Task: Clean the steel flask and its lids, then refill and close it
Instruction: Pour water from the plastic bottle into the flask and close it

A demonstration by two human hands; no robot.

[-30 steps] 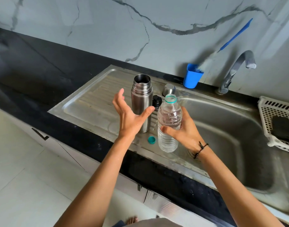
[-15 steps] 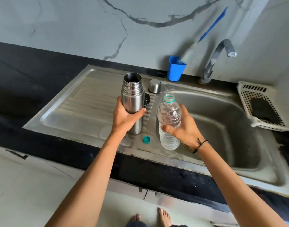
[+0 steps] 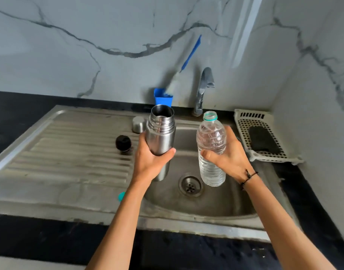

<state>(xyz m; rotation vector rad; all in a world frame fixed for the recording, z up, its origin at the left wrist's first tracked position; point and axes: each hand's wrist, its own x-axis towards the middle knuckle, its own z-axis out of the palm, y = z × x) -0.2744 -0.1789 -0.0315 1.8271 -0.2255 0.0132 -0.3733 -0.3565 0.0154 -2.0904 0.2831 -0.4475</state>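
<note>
My left hand wraps the open flask, upright over the sink; my right hand grips the uncapped water bottle, also upright, just right of it; the bottle's mouth must tip leftward onto the flask's.

Flask left of bottle, both over sink basin; lids on drainboard, left.

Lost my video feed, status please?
Left hand grips open steel flask; right hand grips uncapped water bottle. Both above sink basin. Nothing blocking.
</note>
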